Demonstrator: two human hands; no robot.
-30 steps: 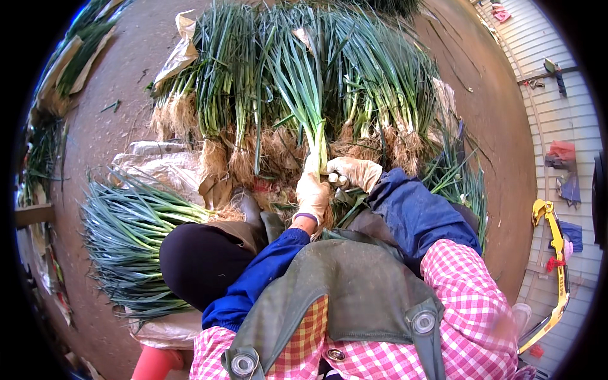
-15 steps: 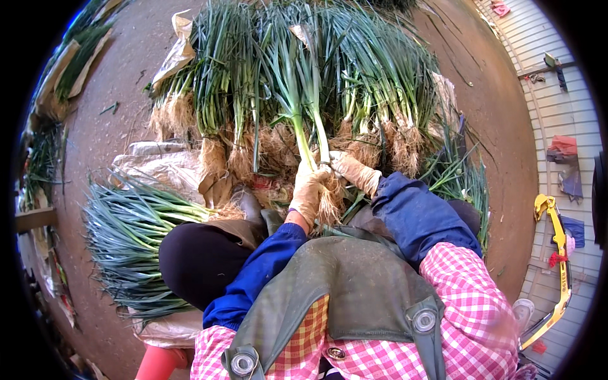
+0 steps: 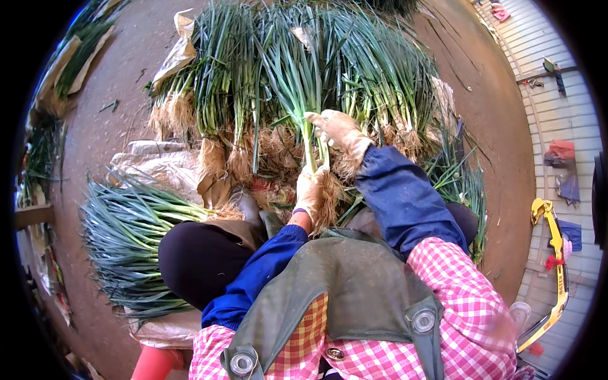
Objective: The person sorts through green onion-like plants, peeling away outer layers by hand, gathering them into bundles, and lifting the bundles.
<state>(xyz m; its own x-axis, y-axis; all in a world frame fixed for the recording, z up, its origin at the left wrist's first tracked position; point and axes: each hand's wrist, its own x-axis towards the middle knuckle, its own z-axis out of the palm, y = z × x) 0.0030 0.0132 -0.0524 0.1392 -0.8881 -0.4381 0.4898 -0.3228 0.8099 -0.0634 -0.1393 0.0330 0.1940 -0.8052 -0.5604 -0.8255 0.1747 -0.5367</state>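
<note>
My left hand [image 3: 310, 191], in a pale work glove, is closed around the lower stalks of a few green onions [image 3: 308, 142], just above their shaggy roots [image 3: 330, 197]. Their leaves point away from me, over the heap beyond. Higher up the same stalks is my gloved right hand [image 3: 342, 132], with a finger stretched across them and the others partly bent. It looks open; whether it touches the stalks is hard to see. Behind both hands lies a wide row of green onion bunches [image 3: 392, 76], roots toward me.
More green onions [image 3: 136, 237] lie on sacking by my left knee [image 3: 196, 263], and loose leaves [image 3: 462, 183] are strewn at the right. A crumpled sack [image 3: 161, 166] lies between. Along the right wall [image 3: 557, 114] stands a yellow jointed arm [image 3: 558, 253].
My right hand has left the root end and moved up and away from me along the stalks. The held stalks have come closer together; my left hand keeps its grip.
</note>
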